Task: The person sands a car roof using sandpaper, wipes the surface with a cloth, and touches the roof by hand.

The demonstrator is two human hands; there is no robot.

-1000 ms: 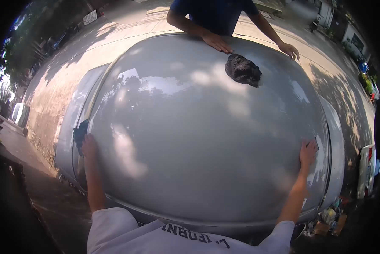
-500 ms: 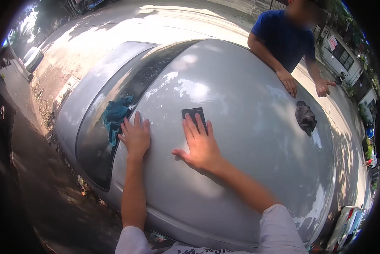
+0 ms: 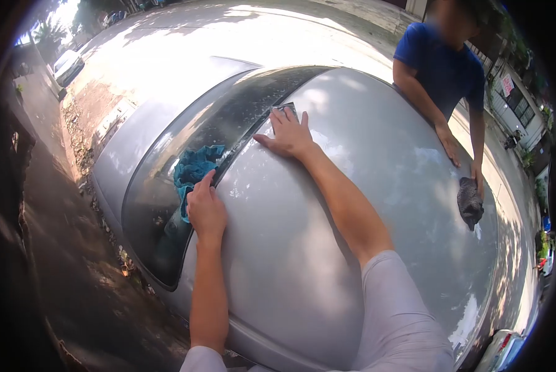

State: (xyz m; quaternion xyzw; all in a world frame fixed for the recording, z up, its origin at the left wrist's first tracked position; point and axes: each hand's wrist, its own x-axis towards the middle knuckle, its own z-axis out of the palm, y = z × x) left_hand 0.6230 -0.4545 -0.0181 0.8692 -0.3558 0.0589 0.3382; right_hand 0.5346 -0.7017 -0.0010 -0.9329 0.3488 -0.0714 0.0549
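My right hand is at the upper left edge of the silver car roof, its fingers over a small dark pad and holding it against the surface. The thumb is spread to the left. Lower down, my left hand rests at the roof edge beside a crumpled teal cloth. Its fingers are apart and slightly bent, touching or nearly touching the cloth, which lies on the dark glass.
Across the car stands a person in a blue shirt, one hand on the roof and the other at a crumpled dark grey cloth. A wall runs along the left. Another car stands far left.
My right hand and the pad have moved up and left to the roof edge. My left hand's fingers have bent beside the teal cloth. The other person's hand has reached the grey cloth.
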